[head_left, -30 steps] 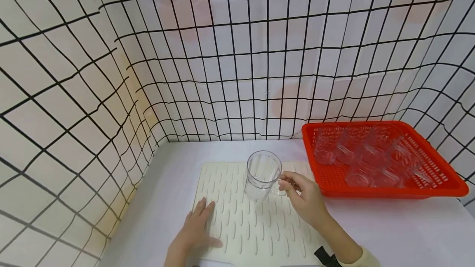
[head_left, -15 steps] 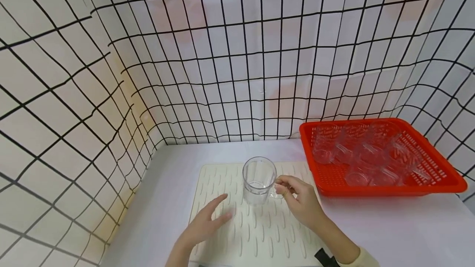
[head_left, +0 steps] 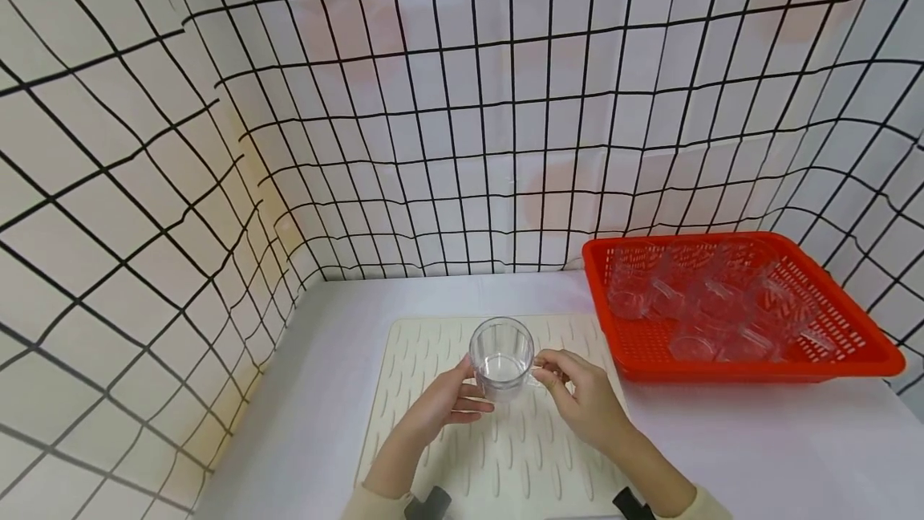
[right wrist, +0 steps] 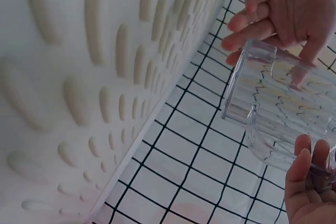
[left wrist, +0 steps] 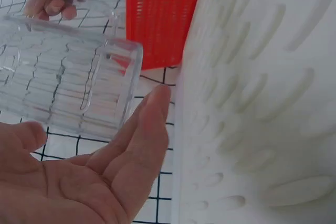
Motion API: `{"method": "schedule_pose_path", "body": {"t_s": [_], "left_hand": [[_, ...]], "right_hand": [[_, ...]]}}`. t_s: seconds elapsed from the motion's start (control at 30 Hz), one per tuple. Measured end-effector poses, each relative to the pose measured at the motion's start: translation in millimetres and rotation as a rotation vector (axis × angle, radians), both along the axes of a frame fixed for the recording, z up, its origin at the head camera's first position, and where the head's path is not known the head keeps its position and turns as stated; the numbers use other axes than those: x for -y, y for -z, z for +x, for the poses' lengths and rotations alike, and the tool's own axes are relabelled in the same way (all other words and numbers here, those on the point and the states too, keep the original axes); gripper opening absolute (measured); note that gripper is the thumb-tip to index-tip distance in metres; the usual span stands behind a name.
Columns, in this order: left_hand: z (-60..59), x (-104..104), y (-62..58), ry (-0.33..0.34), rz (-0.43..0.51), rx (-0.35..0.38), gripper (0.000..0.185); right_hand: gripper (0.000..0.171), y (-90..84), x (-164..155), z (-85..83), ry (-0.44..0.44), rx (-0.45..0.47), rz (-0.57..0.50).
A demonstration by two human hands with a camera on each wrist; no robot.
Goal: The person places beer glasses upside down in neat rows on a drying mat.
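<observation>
A clear plastic mug [head_left: 500,355] with a side handle is held upright just above the cream ribbed mat [head_left: 520,456]. My left hand [head_left: 443,404] cups its lower left side, thumb and fingers curving round the wall. My right hand [head_left: 581,400] pinches the mug's handle from the right. In the left wrist view the mug [left wrist: 63,82] lies between my left thumb and fingers [left wrist: 152,114]. The right wrist view shows the mug [right wrist: 273,98] with my left hand [right wrist: 283,9] wrapped round its base and my right fingertips [right wrist: 307,166] on the handle.
A red perforated basket [head_left: 852,343] stands at the right on the white table and holds several clear cups [head_left: 707,303]. White sheets with a black grid [head_left: 433,143] wall in the back and left. The mat's ribs run toward me.
My left hand has lifted off the mat and come up against the mug's left side. The mug has shifted slightly left and nearer to me, with my right hand still on its handle.
</observation>
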State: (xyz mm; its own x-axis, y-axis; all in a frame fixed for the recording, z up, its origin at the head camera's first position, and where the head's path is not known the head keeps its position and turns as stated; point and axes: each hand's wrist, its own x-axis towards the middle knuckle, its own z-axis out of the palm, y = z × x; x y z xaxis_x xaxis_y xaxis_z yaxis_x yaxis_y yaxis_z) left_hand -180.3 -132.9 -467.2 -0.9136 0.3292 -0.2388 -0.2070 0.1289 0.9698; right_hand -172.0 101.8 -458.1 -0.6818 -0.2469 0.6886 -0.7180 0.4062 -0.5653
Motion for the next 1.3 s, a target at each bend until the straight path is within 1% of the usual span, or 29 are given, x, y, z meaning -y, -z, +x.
{"method": "schedule_pose_path", "body": {"t_s": [0.13,0.23,0.3,0.47,0.57,0.63,0.7,0.8,0.97,1.13,1.3], "left_hand": [[-7.2,-0.8,0.2,-0.002,0.049,0.065,0.073],[-10.2,-1.0,-1.9,-0.003,0.092,0.102,0.072],[-11.8,-1.4,-2.8,-0.012,0.096,0.114,0.071],[-14.1,-1.2,-4.7,-0.027,0.081,0.116,0.066],[-15.0,-0.9,-6.1,-0.019,0.094,0.120,0.065],[-15.5,-0.6,-6.9,-0.006,0.106,0.120,0.066],[-15.9,-0.3,-7.5,0.006,0.116,0.117,0.070],[-15.8,-0.3,-7.5,0.006,0.121,0.128,0.070],[-15.2,-2.1,-4.6,0.009,0.160,0.197,0.064],[-13.8,-2.7,0.8,0.006,0.189,0.277,0.065],[-13.5,-2.7,5.4,0.001,0.190,0.282,0.064]], "right_hand": [[0.026,0.3,-5.5,-0.5,-0.063,-0.013,0.041],[0.025,2.4,-8.0,-0.6,-0.108,-0.001,0.088],[0.024,3.7,-8.9,0.1,-0.126,0.013,0.114],[0.024,5.1,-9.8,1.9,-0.154,0.045,0.173],[0.025,3.7,-9.8,2.6,-0.170,0.017,0.217],[0.026,2.3,-9.7,3.0,-0.183,-0.020,0.243],[0.026,0.1,-9.4,3.7,-0.201,-0.054,0.257],[0.024,-1.7,-8.6,4.1,-0.231,-0.093,0.280],[0.018,-4.5,-6.8,6.3,-0.260,-0.126,0.330],[0.016,-7.2,-4.8,11.0,-0.280,-0.156,0.363],[0.014,-9.6,-3.8,13.5,-0.275,-0.201,0.397]]}}
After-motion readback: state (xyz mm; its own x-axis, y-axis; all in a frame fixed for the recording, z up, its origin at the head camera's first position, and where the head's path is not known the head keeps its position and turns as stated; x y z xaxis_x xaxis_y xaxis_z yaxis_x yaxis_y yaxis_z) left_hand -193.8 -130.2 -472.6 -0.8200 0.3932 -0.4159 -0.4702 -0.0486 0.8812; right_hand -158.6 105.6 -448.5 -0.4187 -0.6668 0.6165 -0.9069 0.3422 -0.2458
